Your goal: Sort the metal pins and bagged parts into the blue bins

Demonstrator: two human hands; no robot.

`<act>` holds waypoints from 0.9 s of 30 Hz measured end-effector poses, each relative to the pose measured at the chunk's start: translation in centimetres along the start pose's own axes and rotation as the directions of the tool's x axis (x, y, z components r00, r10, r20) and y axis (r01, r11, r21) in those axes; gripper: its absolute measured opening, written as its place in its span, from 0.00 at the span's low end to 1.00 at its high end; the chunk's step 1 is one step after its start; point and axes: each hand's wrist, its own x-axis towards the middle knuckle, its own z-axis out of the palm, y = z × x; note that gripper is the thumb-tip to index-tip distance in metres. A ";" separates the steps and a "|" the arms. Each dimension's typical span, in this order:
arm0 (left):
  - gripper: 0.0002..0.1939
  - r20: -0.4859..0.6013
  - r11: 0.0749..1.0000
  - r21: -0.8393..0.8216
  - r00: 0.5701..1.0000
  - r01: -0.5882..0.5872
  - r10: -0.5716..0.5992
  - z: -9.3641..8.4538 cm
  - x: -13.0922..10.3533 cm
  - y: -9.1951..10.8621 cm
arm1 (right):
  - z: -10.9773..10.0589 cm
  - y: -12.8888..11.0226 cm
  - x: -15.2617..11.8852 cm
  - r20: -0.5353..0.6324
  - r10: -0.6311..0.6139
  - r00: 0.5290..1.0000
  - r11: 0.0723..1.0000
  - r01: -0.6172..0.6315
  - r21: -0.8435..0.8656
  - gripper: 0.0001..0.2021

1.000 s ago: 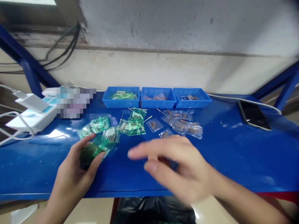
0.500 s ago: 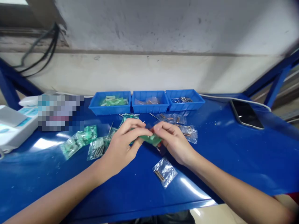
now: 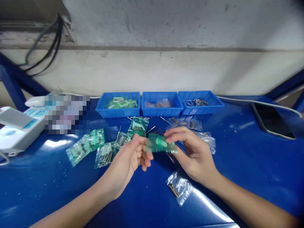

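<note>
A small green-tinted plastic bag (image 3: 158,144) with a pale green piece inside is up over the middle of the table. My right hand (image 3: 196,153) pinches its right end between thumb and fingers. My left hand (image 3: 129,163) is at the bag's left edge, thumb raised and fingers loosely curled, with nothing gripped. Left of it lie green bags of metal pins (image 3: 106,155) and another pair of green bags (image 3: 86,144). Behind it is a green bag (image 3: 137,126) among loose pop rivets (image 3: 150,129). A clear bag with brass-coloured pins (image 3: 179,188) lies in front of my right hand.
Three blue bins stand along the wall: green bags in the left bin (image 3: 118,113), small bags in the middle bin (image 3: 161,112), rivets in the right bin (image 3: 203,110). Clear bags (image 3: 197,124) lie behind my right hand. A phone (image 3: 273,122) and power strip (image 3: 21,126) flank them.
My hands have moved apart. My left fingers have loosened from the green bag, which now shows flat in my right hand. The view has shifted slightly.
</note>
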 end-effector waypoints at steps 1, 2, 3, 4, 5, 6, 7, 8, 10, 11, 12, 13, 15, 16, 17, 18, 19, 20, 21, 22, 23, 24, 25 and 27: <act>0.18 0.016 0.998 -0.045 0.999 0.050 -0.049 0.0 0.1 0.0 | 0.0 0.0 -0.1 0.030 -0.097 0.995 0.992 0.099 -0.078 0.11; 0.16 0.029 0.997 -0.044 0.997 0.067 -0.066 0.0 0.2 0.0 | 0.0 -0.1 -0.2 0.059 -0.159 0.986 0.976 0.165 -0.138 0.12; 0.13 0.033 0.999 -0.009 0.998 0.052 -0.052 -0.1 0.2 0.0 | 0.0 -0.1 -0.2 0.080 -0.182 0.980 0.964 0.194 -0.183 0.13; 0.10 0.030 0.999 0.047 0.999 0.014 -0.015 -0.2 0.2 0.0 | 0.0 -0.1 -0.3 0.090 -0.176 0.980 0.957 0.192 -0.217 0.14; 0.07 0.019 0.993 0.115 0.999 -0.035 0.033 -0.3 0.2 0.0 | 0.1 -0.1 -0.4 0.092 -0.147 0.985 0.956 0.165 -0.244 0.14; 0.06 0.008 0.978 0.192 0.997 -0.079 0.079 -0.5 0.2 0.0 | 0.1 -0.1 -0.4 0.084 -0.105 0.991 0.956 0.124 -0.267 0.15; 0.06 -0.001 0.956 0.269 0.993 -0.115 0.120 -0.6 0.2 0.0 | 0.1 -0.2 -0.4 0.072 -0.060 0.996 0.956 0.078 -0.284 0.15; 0.05 -0.006 0.927 0.342 0.987 -0.151 0.163 -0.7 0.2 -0.1 | 0.2 -0.2 -0.4 0.061 -0.015 0.998 0.957 0.032 -0.288 0.14; 0.03 0.012 0.839 0.487 0.962 -0.244 0.273 -0.9 0.2 -0.2 | 0.1 -0.4 -0.2 0.061 0.072 0.996 0.968 -0.055 -0.247 0.10; 0.02 0.046 0.772 0.554 0.937 -0.312 0.345 -0.9 0.1 -0.3 | 0.1 -0.5 -0.1 0.074 0.107 0.992 0.975 -0.090 -0.202 0.07; 0.04 0.096 0.687 0.613 0.900 -0.390 0.426 -1.0 0.1 -0.4 | 0.0 -0.7 0.0 0.093 0.137 0.986 0.981 -0.122 -0.150 0.06; 0.06 0.155 0.588 0.659 0.849 -0.469 0.505 -1.0 0.1 -0.5 | 0.0 -0.9 0.1 0.114 0.167 0.979 0.983 -0.156 -0.098 0.06; 0.10 0.278 0.389 0.718 0.751 -0.577 0.599 -1.1 0.0 -0.8 | 0.0 -1.3 0.2 0.148 0.235 0.961 0.971 -0.238 0.001 0.11; 0.12 0.323 0.316 0.736 0.721 -0.599 0.613 -1.1 -0.1 -1.0 | 0.0 -1.4 0.2 0.168 0.273 0.947 0.957 -0.285 0.049 0.14; 0.13 0.355 0.264 0.750 0.705 -0.607 0.614 -1.1 -0.2 -1.1 | 0.0 -1.5 0.2 0.193 0.312 0.930 0.938 -0.334 0.093 0.16; 0.13 0.374 0.231 0.761 0.701 -0.606 0.607 -1.1 -0.2 -1.2 | 0.1 -1.6 0.2 0.218 0.345 0.913 0.917 -0.378 0.130 0.16; 0.14 0.385 0.211 0.772 0.705 -0.600 0.596 -1.1 -0.3 -1.3 | 0.2 -1.6 0.1 0.236 0.371 0.898 0.898 -0.411 0.154 0.14; 0.14 0.388 0.199 0.782 0.711 -0.591 0.587 -1.0 -0.3 -1.4 | 0.3 -1.6 0.0 0.248 0.389 0.887 0.886 -0.434 0.161 0.11; 0.13 0.385 0.194 0.790 0.718 -0.581 0.580 -0.9 -0.3 -1.4 | 0.4 -1.6 0.0 0.248 0.402 0.882 0.882 -0.445 0.154 0.09; 0.13 0.379 0.196 0.797 0.726 -0.571 0.574 -0.9 -0.3 -1.4 | 0.5 -1.5 -0.1 0.236 0.405 0.883 0.885 -0.444 0.140 0.07; 0.13 0.369 0.208 0.801 0.736 -0.562 0.567 -0.8 -0.3 -1.3 | 0.5 -1.5 -0.2 0.213 0.398 0.892 0.895 -0.429 0.124 0.06; 0.13 0.350 0.241 0.801 0.755 -0.548 0.554 -0.7 -0.3 -1.2 | 0.6 -1.4 -0.2 0.182 0.385 0.905 0.907 -0.407 0.105 0.05; 0.12 0.322 0.301 0.796 0.788 -0.525 0.524 -0.7 -0.3 -1.0 | 0.6 -1.2 -0.3 0.143 0.365 0.920 0.922 -0.378 0.080 0.03; 0.08 0.230 0.510 0.751 0.890 -0.419 0.393 -0.6 -0.1 -0.6 | 0.5 -1.0 -0.4 0.060 0.296 0.953 0.955 -0.298 0.016 0.03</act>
